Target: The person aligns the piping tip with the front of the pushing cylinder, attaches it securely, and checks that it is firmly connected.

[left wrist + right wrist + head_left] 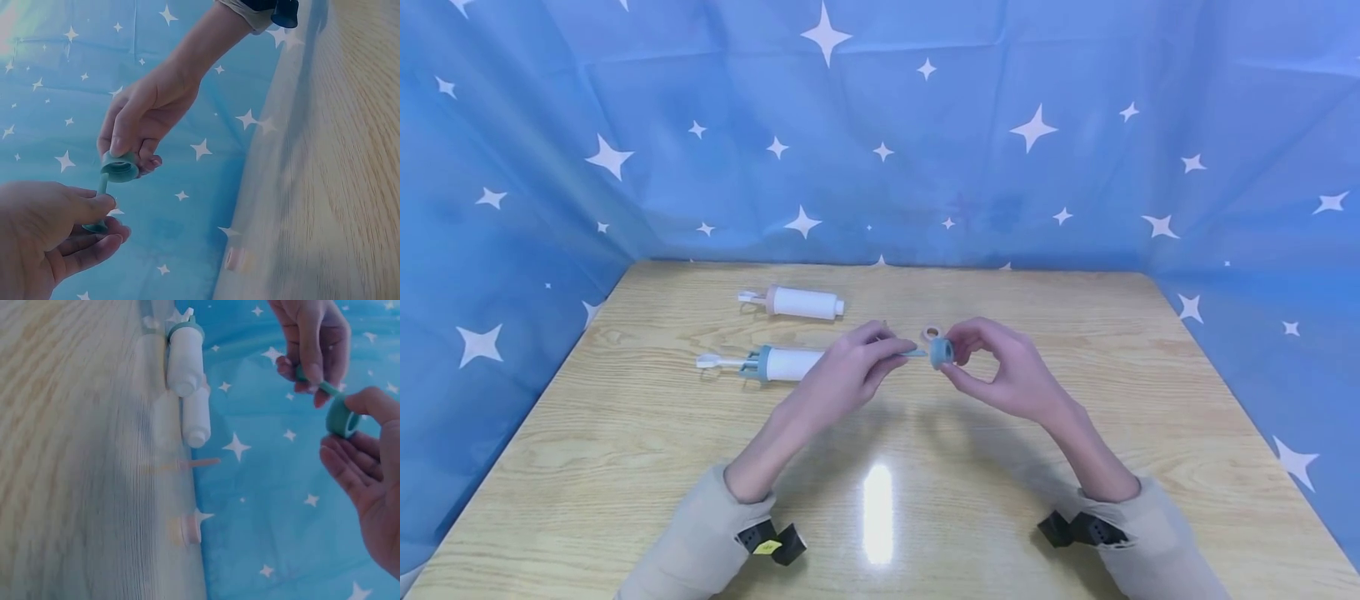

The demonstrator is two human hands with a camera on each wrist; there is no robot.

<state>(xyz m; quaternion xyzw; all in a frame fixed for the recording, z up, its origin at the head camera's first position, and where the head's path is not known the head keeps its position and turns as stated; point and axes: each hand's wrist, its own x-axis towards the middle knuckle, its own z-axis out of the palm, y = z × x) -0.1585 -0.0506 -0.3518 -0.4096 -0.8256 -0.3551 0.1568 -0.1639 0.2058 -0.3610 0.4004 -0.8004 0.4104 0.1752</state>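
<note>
My left hand [848,367] pinches a thin teal stem [103,183] with a flared end, held between thumb and fingers. Facing it, my right hand [1011,371] grips a teal ring-shaped cap [337,419] by its rim, thumb on one side and fingers on the other. The stem's free tip points at the cap and lies very close to it; whether they touch I cannot tell. Behind the left wrist lies a white syringe-like tube [790,365] with a teal collar and a clear plunger handle, its right end hidden by the hand.
Farther back on the wooden table [1000,500] lies a smaller white tube [805,302] with a pink collar. A pale pink ring cap [932,332] rests just behind the teal one. The right wrist view also shows a thin pink stick [200,464]. A blue star-patterned curtain [880,183] surrounds the table.
</note>
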